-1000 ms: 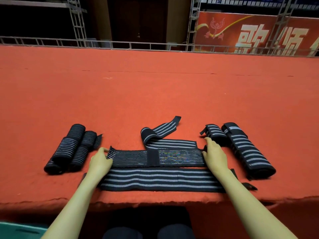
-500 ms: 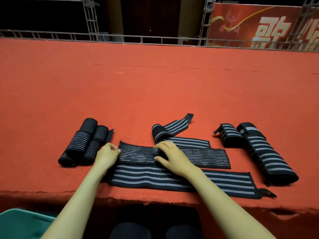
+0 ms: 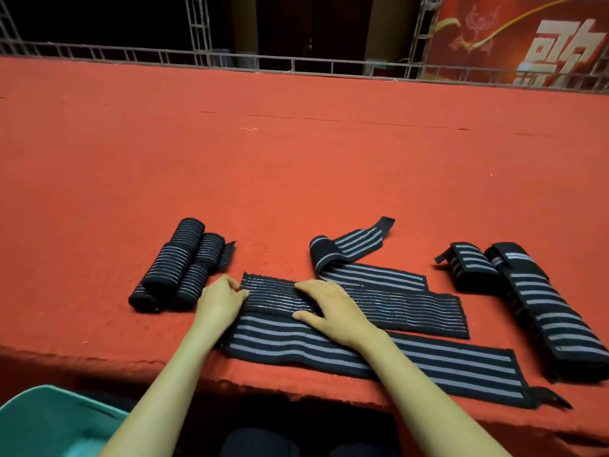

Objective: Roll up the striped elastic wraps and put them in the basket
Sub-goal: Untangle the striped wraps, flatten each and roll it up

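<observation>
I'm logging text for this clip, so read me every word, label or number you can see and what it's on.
"歌": large pale character on the red banner, cut off by the frame edge, so the reading is only probable.
Wraps and basket: no text visible.

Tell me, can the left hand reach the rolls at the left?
Probably yes: the rolls lie right beside the left hand, nothing between; it would first have to let go of the middle wrap.
</observation>
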`<action>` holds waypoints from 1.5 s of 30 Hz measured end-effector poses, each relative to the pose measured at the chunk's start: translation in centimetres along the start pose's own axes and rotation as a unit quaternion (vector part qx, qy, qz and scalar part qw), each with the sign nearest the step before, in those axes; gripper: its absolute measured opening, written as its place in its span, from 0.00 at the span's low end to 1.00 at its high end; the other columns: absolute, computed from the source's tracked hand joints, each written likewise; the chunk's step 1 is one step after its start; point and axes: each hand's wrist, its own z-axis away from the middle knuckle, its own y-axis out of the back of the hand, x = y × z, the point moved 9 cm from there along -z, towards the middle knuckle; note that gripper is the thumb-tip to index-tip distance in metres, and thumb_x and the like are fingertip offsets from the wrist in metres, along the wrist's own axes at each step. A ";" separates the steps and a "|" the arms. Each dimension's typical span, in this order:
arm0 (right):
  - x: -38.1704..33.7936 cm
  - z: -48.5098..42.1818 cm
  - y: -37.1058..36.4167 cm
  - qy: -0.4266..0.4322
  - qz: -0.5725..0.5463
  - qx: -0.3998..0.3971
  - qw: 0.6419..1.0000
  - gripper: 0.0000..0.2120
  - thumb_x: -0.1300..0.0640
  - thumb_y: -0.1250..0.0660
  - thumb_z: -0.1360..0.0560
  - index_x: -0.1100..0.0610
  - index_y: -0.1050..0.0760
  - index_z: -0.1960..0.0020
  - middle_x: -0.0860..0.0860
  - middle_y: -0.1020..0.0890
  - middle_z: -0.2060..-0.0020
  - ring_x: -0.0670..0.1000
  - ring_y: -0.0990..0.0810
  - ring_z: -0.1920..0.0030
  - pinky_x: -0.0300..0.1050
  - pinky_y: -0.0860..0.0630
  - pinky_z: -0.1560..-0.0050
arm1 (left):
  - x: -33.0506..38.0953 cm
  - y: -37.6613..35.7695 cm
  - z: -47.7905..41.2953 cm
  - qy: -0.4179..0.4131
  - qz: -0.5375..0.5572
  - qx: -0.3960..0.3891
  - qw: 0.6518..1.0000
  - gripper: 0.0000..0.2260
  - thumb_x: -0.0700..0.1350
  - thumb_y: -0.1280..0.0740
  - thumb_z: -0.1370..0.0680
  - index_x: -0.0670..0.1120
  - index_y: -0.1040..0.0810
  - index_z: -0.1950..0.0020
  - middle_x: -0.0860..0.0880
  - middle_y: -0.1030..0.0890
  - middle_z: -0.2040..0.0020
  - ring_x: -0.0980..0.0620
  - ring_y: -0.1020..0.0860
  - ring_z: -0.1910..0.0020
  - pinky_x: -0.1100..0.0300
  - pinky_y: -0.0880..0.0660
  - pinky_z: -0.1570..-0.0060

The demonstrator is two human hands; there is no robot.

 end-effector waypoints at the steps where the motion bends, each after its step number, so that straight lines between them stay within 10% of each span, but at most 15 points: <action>1: 0.1 0.0 0.0 -0.002 0.001 0.001 1.000 0.28 0.37 0.40 0.24 0.51 0.34 0.29 0.47 0.29 0.32 0.47 0.33 0.31 0.48 0.41 0.28 | -0.1 0.1 0.1 -0.001 -0.004 -0.002 1.000 0.08 0.46 0.29 0.27 0.45 0.25 0.55 0.46 0.20 0.58 0.44 0.22 0.50 0.55 0.29 0.51; 10: -0.2 0.5 0.4 -0.009 0.034 0.004 0.999 0.27 0.41 0.40 0.22 0.51 0.37 0.27 0.47 0.29 0.31 0.48 0.34 0.31 0.44 0.42 0.29 | 0.9 -0.8 0.6 -0.015 -0.074 -0.014 0.997 0.21 0.49 0.27 0.28 0.44 0.30 0.41 0.43 0.22 0.43 0.42 0.25 0.42 0.54 0.32 0.47; 19: 0.7 0.8 0.7 -0.036 0.041 -0.064 0.996 0.29 0.44 0.39 0.21 0.49 0.43 0.24 0.48 0.31 0.29 0.49 0.34 0.30 0.44 0.40 0.30 | 0.2 0.0 1.3 -0.004 0.117 0.043 0.992 0.12 0.42 0.27 0.30 0.44 0.26 0.50 0.51 0.24 0.64 0.49 0.25 0.60 0.57 0.31 0.57; 26: -4.8 -3.6 0.3 0.015 -0.001 -0.070 0.997 0.17 0.61 0.41 0.25 0.55 0.27 0.37 0.53 0.21 0.41 0.54 0.26 0.40 0.51 0.29 0.39 | -0.5 0.4 2.0 0.000 0.159 0.085 0.984 0.07 0.38 0.27 0.31 0.45 0.23 0.59 0.50 0.22 0.65 0.49 0.22 0.60 0.59 0.30 0.56; 34: -2.9 -2.1 -1.4 0.034 0.010 -0.065 0.997 0.11 0.58 0.41 0.23 0.54 0.26 0.42 0.49 0.23 0.42 0.52 0.27 0.41 0.51 0.30 0.39 | 4.5 -1.2 3.7 -0.202 -0.079 0.112 0.970 0.03 0.36 0.31 0.28 0.41 0.23 0.57 0.46 0.26 0.57 0.44 0.26 0.54 0.54 0.33 0.54; 45: -0.5 0.8 -0.1 0.018 -0.006 -0.004 1.000 0.17 0.46 0.42 0.21 0.54 0.26 0.37 0.47 0.25 0.37 0.48 0.31 0.34 0.44 0.38 0.30 | 2.3 -1.7 1.8 -0.070 0.022 0.038 0.997 0.11 0.41 0.27 0.29 0.45 0.21 0.49 0.47 0.21 0.56 0.47 0.22 0.53 0.58 0.31 0.50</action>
